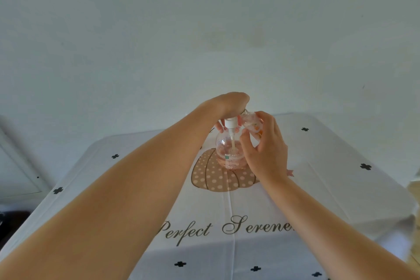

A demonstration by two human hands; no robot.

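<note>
Refilling looks midway: pump bottle [229, 154] stands upright mid-surface [329, 166] on the pumpkin print [218, 179], pink liquid low inside. Left hand [229, 107] arches over from above, fingers curled round the pump head [230, 122]. Right hand [266, 152] grips a small bottle [251, 124], tilted against the nozzle; its fill level is unclear.

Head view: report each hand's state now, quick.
Left hand: curled round the white pump head of the round clear plastic dispenser bottle.
Right hand: holding a small clear tilted bottle with orange print.
</note>
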